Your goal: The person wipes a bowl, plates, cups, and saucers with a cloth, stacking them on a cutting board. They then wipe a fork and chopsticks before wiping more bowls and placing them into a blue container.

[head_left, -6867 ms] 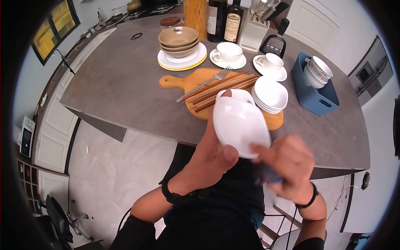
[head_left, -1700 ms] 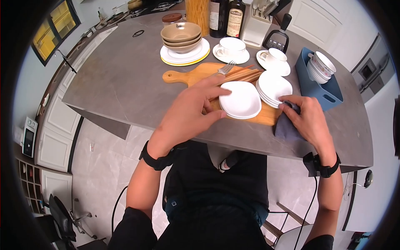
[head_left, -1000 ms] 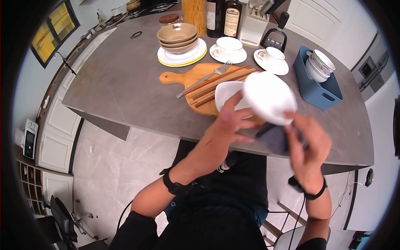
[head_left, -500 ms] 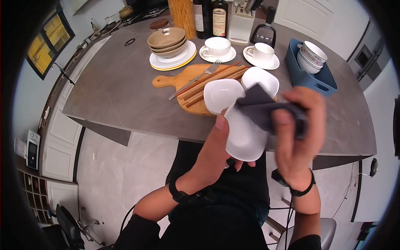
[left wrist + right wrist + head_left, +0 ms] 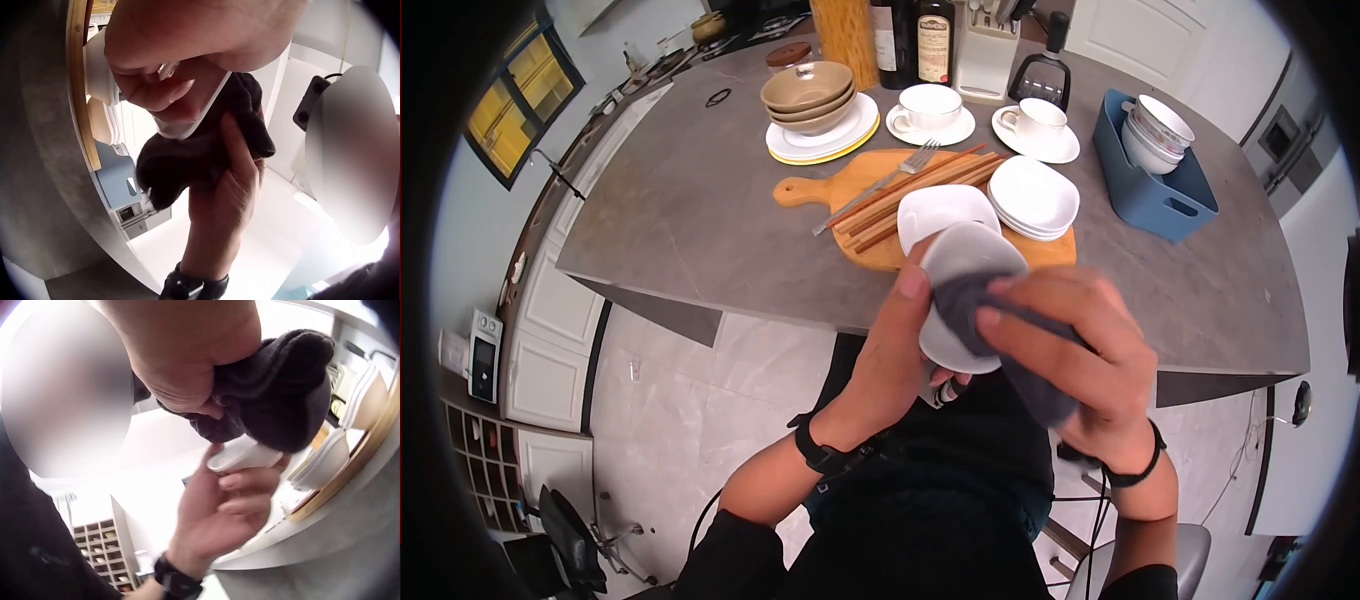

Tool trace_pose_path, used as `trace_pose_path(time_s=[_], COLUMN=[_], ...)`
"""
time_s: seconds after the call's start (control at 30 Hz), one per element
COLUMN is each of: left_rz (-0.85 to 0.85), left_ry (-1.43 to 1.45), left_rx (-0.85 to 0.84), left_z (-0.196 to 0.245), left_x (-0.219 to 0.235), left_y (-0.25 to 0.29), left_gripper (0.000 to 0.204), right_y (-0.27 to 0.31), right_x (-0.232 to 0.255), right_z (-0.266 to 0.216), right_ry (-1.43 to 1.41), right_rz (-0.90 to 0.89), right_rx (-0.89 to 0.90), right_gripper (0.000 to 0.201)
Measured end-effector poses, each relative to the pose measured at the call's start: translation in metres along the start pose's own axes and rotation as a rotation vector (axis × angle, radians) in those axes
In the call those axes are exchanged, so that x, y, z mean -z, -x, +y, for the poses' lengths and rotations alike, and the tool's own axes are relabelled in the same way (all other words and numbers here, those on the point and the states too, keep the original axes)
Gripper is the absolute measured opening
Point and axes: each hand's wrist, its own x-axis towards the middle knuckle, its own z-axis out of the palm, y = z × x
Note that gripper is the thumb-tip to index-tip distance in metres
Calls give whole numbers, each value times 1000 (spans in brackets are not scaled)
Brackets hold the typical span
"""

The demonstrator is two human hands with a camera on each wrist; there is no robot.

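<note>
A small white dish (image 5: 945, 345) is tilted above the table's front edge, held at its left side by my left hand (image 5: 878, 370), thumb on the rim and fingers beneath. My right hand (image 5: 1090, 350) grips a dark grey cloth (image 5: 968, 310) and presses it into the dish. In the right wrist view the cloth (image 5: 281, 394) hides part of the dish (image 5: 244, 456). Behind, on the wooden board (image 5: 805, 190), stand a white dish (image 5: 935, 208) and a stack of similar dishes (image 5: 1035, 195), beside chopsticks (image 5: 890, 215) and a fork (image 5: 900, 170).
Brown bowls (image 5: 808, 88) on plates stand at the back left, two cups (image 5: 930, 105) on saucers at the middle back. Bottles (image 5: 935, 45) and a knife block (image 5: 985, 55) are behind them. A blue basket (image 5: 1155, 205) with bowls stands at the right.
One dish has gone from the right stack into my left hand, and another now stands on the board left of the stack. The cloth has moved from above the dish's rim down into it.
</note>
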Motion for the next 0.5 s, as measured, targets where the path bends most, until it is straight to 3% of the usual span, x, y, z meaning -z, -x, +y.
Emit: trace_pose_path(time_s=[0.07, 0.13, 0.2, 0.27, 0.33, 0.37, 0.4, 0.47, 0.5], left_rz=[67, 115, 173, 168, 130, 131, 133, 81, 88], left_ry=[-49, -102, -126, -338, -380, -316, -249, -223, -287], left_rx=[-18, -92, -151, -457, -460, -371, -284, -352, -403], left_z=[2, 7, 9, 3, 4, 5, 5, 1, -2], left_x=[-18, -17, -9, 0, -2, -6, -11, -19, -19], left_y=[-1, -4, -10, -16, -9, -6, -4, -9, -11], left_gripper=[69, 68, 66, 68, 73, 75, 77, 76, 75], right_y=[-8, -7, 0, -2, 0, 0, -1, -3, 0], right_x=[-3, -10, -21, -14, -6, -7, -9, -16, -26], right_z=[11, 21, 16, 3, 4, 4, 5, 10, 15], right_ry=[410, 410, 326, 193, -395, -413, -415, -66, 51], right_rz=[32, 24, 2, -47, -71, 78, 75, 289, 227], right_rx=[147, 175, 6, -88, -283, -317, -318, -201, -107], right_gripper=[47, 47, 49, 48, 46, 43, 43, 46, 50])
